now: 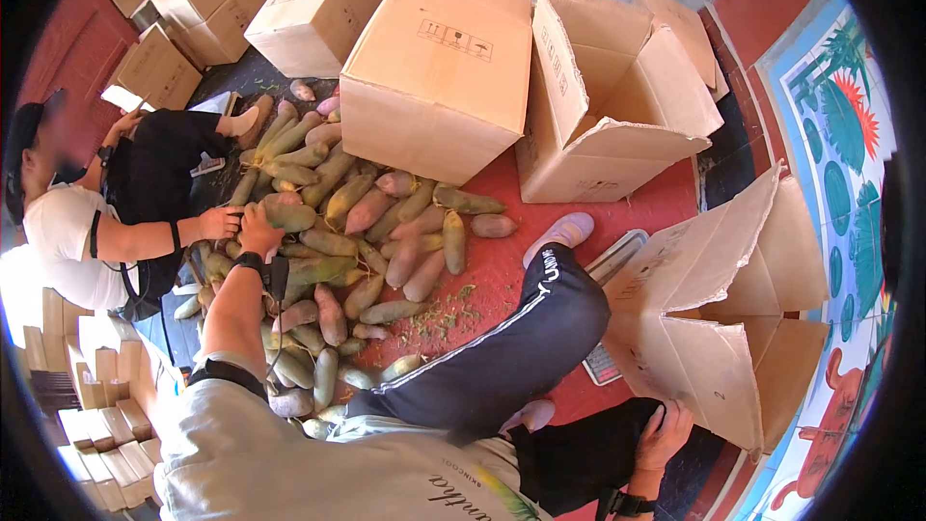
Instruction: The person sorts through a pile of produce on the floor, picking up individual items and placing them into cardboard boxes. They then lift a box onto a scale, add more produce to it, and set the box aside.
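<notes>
My left hand [258, 232] reaches into a heap of long green and reddish root vegetables [328, 243]. Its fingers are closed round the left end of a green one [290, 216], partly hiding it. Just left of it is a co-worker's hand [220, 223], close to my fingers. At the lower right, my right hand [664, 434] rests on black cloth [569, 458] near the bottom edge of an open carton [709, 367]; its fingers are bent and a little apart, with nothing seen in them.
A person [77, 232] sits at the left. A large closed carton [434, 68] and an open carton [612, 159] stand behind the heap. My bent leg [492, 338] crosses the red floor [482, 280]. Beyond it lies a flat grey device [603, 365]. More cartons [217, 5] stand at the back left.
</notes>
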`<control>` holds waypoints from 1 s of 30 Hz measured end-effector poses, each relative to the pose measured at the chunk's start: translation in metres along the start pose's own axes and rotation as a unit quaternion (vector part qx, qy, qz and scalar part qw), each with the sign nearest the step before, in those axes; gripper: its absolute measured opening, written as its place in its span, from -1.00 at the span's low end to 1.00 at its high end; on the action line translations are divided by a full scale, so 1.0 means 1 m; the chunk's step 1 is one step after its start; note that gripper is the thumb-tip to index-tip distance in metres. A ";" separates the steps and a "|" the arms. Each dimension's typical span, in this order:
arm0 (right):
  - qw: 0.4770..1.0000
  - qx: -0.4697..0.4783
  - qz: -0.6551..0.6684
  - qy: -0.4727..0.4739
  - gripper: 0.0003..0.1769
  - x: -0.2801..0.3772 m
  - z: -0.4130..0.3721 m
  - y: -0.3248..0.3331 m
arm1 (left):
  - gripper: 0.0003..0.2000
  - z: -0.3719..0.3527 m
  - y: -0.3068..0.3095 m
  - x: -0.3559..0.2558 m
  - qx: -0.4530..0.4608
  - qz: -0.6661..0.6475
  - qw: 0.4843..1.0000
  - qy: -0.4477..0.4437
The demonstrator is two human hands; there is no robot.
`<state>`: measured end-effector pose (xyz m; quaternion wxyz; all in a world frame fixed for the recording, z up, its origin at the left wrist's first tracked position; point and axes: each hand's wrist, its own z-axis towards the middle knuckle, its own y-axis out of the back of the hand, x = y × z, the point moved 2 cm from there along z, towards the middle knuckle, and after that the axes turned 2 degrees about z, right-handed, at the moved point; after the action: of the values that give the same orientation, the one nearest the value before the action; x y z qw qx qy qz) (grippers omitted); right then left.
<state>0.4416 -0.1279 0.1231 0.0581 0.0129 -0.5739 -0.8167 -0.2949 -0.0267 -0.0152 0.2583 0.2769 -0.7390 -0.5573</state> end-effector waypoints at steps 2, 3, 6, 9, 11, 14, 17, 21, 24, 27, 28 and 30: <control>1.000 -0.002 -0.001 0.000 -0.85 -0.002 0.000 -0.001 | -0.14 0.007 0.002 0.002 0.013 0.010 1.000 0.012; 1.000 -0.001 -0.002 -0.001 -0.85 -0.001 0.000 0.000 | -0.17 0.016 -0.002 0.007 0.029 0.034 0.999 0.021; 1.000 0.009 0.008 -0.013 -0.83 0.001 0.003 0.000 | -0.25 0.012 -0.003 0.004 0.017 0.049 0.998 0.023; 1.000 0.002 0.008 -0.006 -0.82 0.002 0.003 -0.002 | -0.32 0.011 -0.020 0.006 -0.021 0.007 1.000 0.003; 1.000 0.007 0.012 -0.004 -0.80 0.001 0.004 -0.003 | -0.32 0.002 -0.024 0.004 -0.048 0.000 0.999 -0.013; 0.999 0.015 0.029 -0.015 -0.81 0.006 0.008 -0.001 | -0.35 -0.027 -0.002 -0.014 -0.014 0.066 0.998 -0.018; 1.000 0.005 0.020 -0.006 -0.81 0.008 0.009 -0.001 | -0.38 -0.050 0.007 -0.026 0.000 0.073 0.997 -0.018; 1.000 -0.006 0.025 0.000 -0.82 0.003 0.007 -0.004 | -0.36 -0.063 0.009 -0.035 0.039 0.048 0.997 0.039; 0.999 -0.015 0.033 0.005 -0.82 0.003 0.005 -0.002 | -0.34 -0.052 -0.018 -0.027 0.014 0.027 0.999 0.012; 0.999 -0.025 0.032 0.003 -0.83 0.000 0.003 -0.002 | -0.34 -0.084 0.026 -0.056 0.011 -0.001 1.000 0.001; 0.999 -0.026 0.033 -0.001 -0.84 0.000 0.002 -0.002 | -0.36 -0.098 0.044 -0.066 0.031 -0.015 0.999 0.025; 0.999 -0.029 0.037 -0.004 -0.84 -0.001 0.002 -0.003 | -0.38 -0.067 0.007 -0.053 0.097 -0.086 0.991 0.028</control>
<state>0.4418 -0.1254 0.1206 0.0861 -0.0133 -0.5506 -0.8302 -0.2123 -0.0337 0.0043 0.2021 0.3785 -0.7558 -0.4947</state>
